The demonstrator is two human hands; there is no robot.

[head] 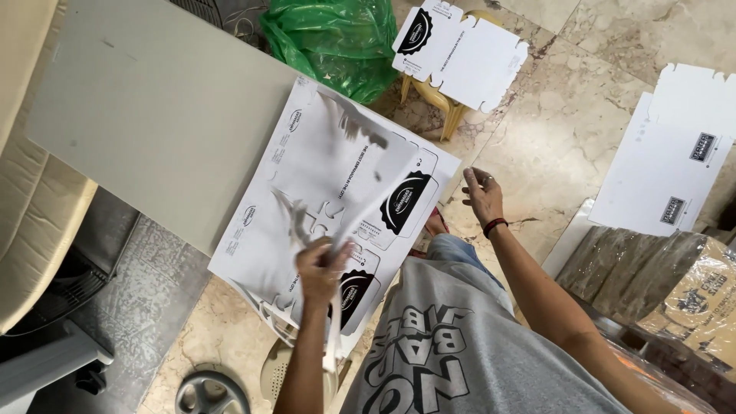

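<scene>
Left hand lifting a die-cut cardboard sheet off a flat stack.

The left hand (320,268) grips a white die-cut sheet (366,192) by its near end; blurred, the sheet's long axis runs up and away to the right over the stack of printed box blanks (299,165) on the grey table (153,107). The right hand (481,195) hovers open, fingers loosely spread, over the marble floor (552,130).

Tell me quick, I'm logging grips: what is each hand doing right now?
Left hand: closed on a white cardboard strip, blurred, above the printed sheet.
Right hand: open, holding nothing, off the sheet's edge.
</scene>
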